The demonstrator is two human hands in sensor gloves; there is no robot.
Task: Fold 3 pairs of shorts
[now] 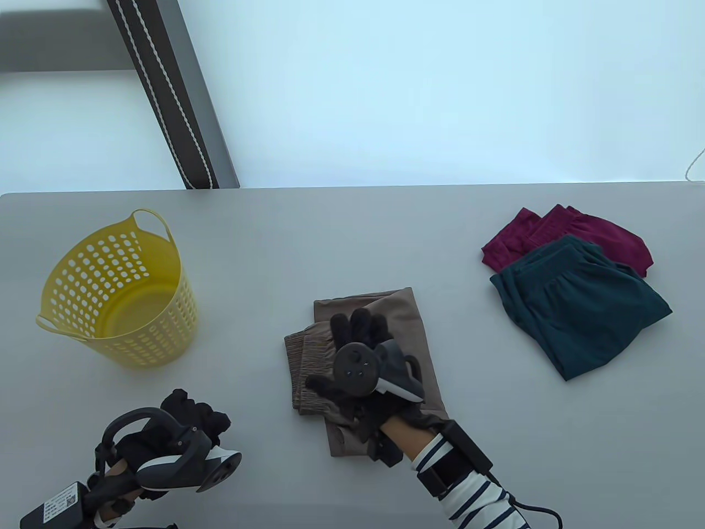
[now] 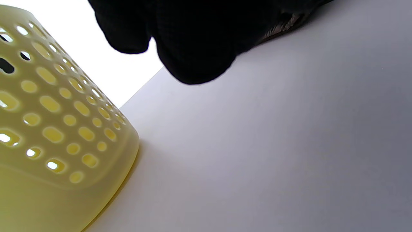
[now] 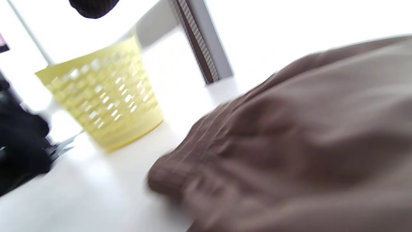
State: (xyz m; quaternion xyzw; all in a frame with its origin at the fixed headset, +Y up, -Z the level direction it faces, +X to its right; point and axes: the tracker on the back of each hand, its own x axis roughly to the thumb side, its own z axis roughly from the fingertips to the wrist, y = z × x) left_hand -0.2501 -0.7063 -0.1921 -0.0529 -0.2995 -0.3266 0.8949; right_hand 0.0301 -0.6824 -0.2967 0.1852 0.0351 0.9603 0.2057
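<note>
Brown shorts point(image 1: 380, 330) lie folded at the near middle of the table point(image 1: 330, 237), a soft matte cloth with a gathered, ribbed waistband point(image 1: 300, 358) showing at their left edge. Much of them is covered: the right hand point(image 1: 358, 352) rests flat on top, its gloved fingers straight and a little spread, pointing away from the person, and the round tracker point(image 1: 358, 370) on its back hides the cloth beneath. In the right wrist view the shorts fill the lower right as a blurred brown mass, the waistband's ribs only faintly readable; one dark fingertip shows at the top edge.

The left hand point(image 1: 187, 424) sits at the near left corner, apart from the shorts and touching none of them. Its fingers look loosely curled, holding nothing, though the tracker and strap cover most of the hand and the bottom edge cuts off the wrist. In the left wrist view only two dark rounded fingertips point(image 2: 193, 54) hang in from the top, above bare table.

A striped sleeve point(image 1: 473, 490) runs off the bottom edge behind the right hand.

Farther left stands a yellow basket point(image 1: 118, 292), smooth plastic, round and tapered, its wall pierced with rows of oval holes, two loop handles at the rim.

At the far right lie teal shorts point(image 1: 578, 314), folded, overlapping folded maroon shorts point(image 1: 556, 234) behind them; how much of the maroon pair lies underneath cannot be told.
</note>
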